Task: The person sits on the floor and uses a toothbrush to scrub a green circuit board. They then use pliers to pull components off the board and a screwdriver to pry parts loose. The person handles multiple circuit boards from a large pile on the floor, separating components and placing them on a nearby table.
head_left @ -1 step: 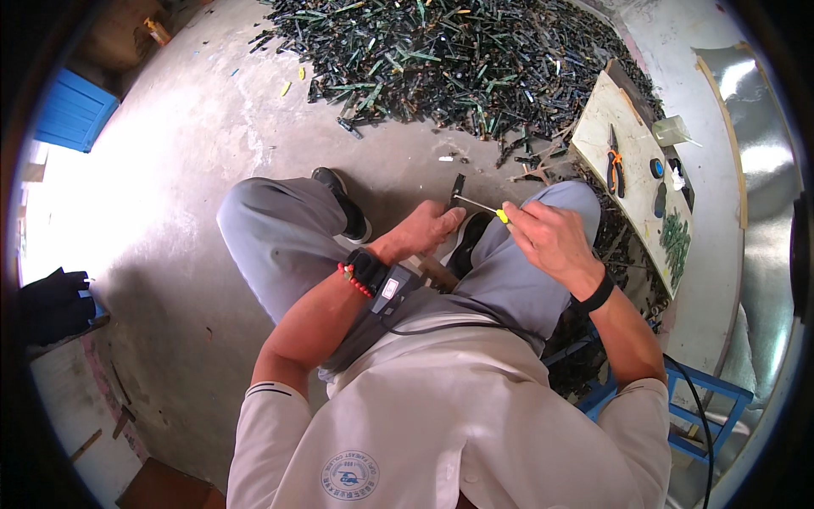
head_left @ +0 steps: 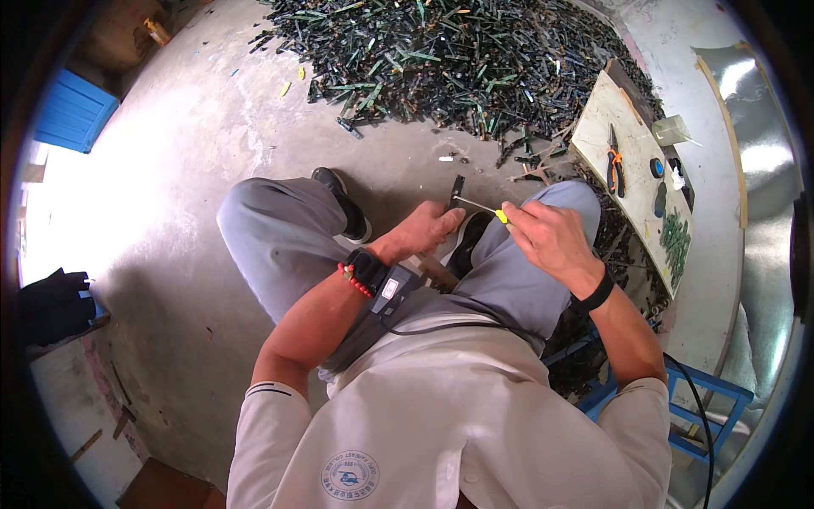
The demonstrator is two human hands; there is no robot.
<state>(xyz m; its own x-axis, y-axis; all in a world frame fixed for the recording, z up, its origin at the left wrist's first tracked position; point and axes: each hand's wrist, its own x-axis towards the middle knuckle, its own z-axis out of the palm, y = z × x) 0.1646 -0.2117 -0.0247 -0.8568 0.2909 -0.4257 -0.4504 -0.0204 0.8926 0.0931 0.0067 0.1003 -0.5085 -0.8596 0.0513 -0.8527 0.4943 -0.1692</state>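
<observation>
Between my knees, my left hand is closed around the lower end of a small dark strip-shaped part, which sticks up past my fingers. My right hand grips a screwdriver by its yellow handle. Its thin metal shaft points left, and the tip meets the dark part just above my left fingers. What kind of part it is I cannot make out. My left fingers hide its lower end.
A large heap of dark and green strip-shaped parts covers the floor ahead. On the right, a pale board carries orange-handled pliers, a blue-and-black roll and green pieces. A blue metal frame stands beside my right elbow.
</observation>
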